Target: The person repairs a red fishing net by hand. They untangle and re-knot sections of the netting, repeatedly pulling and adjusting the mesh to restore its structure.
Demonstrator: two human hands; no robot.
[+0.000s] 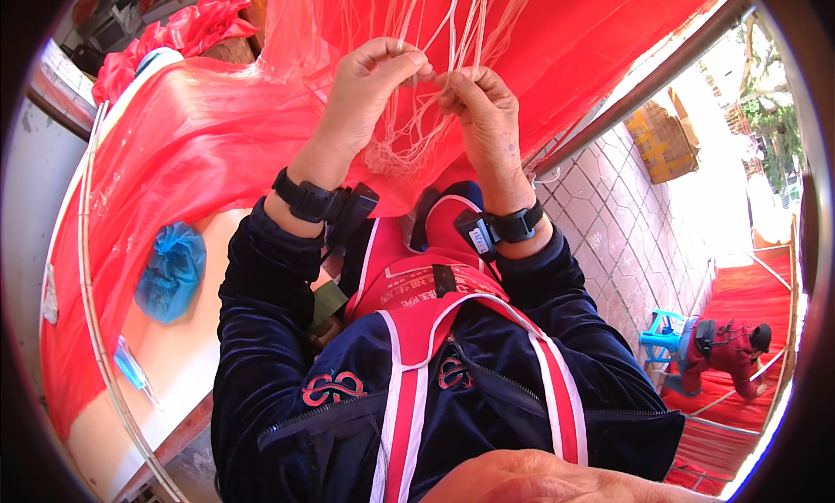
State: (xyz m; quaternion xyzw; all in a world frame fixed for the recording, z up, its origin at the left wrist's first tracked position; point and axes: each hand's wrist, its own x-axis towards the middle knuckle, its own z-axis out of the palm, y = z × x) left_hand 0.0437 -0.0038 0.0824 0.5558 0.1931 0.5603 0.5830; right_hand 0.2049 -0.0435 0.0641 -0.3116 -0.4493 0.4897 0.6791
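Note:
Pale threads [467,42] hang from the top over a sheet of red cloth [191,112], and my two hands meet among them. My left hand [374,79] is closed, thumb against forefinger, pinching thread. A little to its right, my right hand [484,99] also pinches strands between thumb and fingers. The fingertips are close to each other, and the short stretch of thread between them is too fine to follow. Below the hands, the loose ends gather in a tangled tuft [396,155] lying against the red cloth.
On the left, a blue plastic bag [171,273] rests on a pale table [204,329], with a thin bamboo strip [90,242] in front. A metal pole [644,79] slants along the cloth's right edge. Beyond are a cardboard box [661,142], a blue stool [663,336] and a bending person [726,355].

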